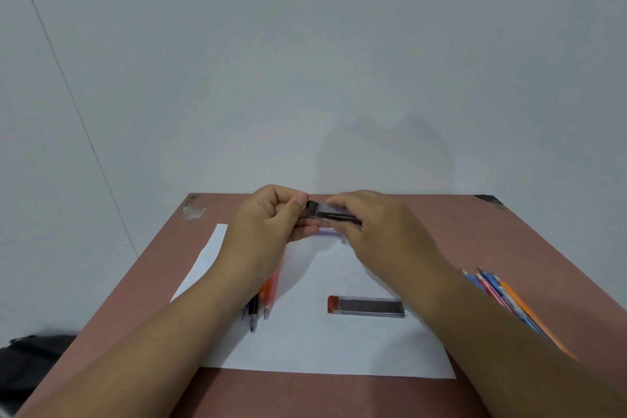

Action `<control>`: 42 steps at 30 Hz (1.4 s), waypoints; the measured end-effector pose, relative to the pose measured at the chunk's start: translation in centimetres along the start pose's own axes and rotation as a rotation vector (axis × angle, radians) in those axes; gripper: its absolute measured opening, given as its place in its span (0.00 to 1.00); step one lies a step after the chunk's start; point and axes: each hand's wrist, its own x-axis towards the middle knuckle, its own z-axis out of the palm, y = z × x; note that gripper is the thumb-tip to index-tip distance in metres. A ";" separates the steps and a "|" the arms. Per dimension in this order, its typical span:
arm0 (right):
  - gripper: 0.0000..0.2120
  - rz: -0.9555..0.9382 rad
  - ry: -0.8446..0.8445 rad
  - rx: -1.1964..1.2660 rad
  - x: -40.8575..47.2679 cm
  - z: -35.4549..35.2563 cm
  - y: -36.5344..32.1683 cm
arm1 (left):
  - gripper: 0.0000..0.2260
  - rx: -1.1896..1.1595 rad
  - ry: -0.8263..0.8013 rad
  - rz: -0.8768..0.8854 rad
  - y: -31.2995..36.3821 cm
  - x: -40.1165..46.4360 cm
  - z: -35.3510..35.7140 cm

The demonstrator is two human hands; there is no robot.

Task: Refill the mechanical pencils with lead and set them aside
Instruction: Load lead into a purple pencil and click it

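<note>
Above the far half of the reddish-brown desk (424, 227), both hands are working together on a small clear plastic lead case with a black cap (330, 214). The left hand (268, 220) is curling its fingers (302, 204) around the capped end, thumb and forefinger pinching at the black cap, while the right hand (376, 231) is pinching the clear body from the other side. A pale violet translucent mechanical pencil (327, 231) is showing just beneath the case, between the hands; which hand is carrying it cannot be told. A second clear lead case with a red cap (366, 306) is lying flat on the white sheet of paper (305, 346), apart from the hands. A cluster of orange, black and blue pencils (264, 299) is lying on the sheet under the left forearm, and another bunch of blue, pink and orange pencils (502, 299) is lying on the desk beside the right forearm. Handling judgement: the case is light, stiff and smooth, so it is likely to slip unless it is pinched by its flat sides close to the cap; the leads inside are very thin and brittle, so they are wanting a gentle tip-out rather than a shake, and a light pinch near the end going into the pencil barrel.
</note>
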 end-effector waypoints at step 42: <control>0.36 -0.338 0.175 -0.253 1.2 -1.4 1.2 | 0.35 -0.444 -0.211 -0.367 0.7 -0.1 -1.1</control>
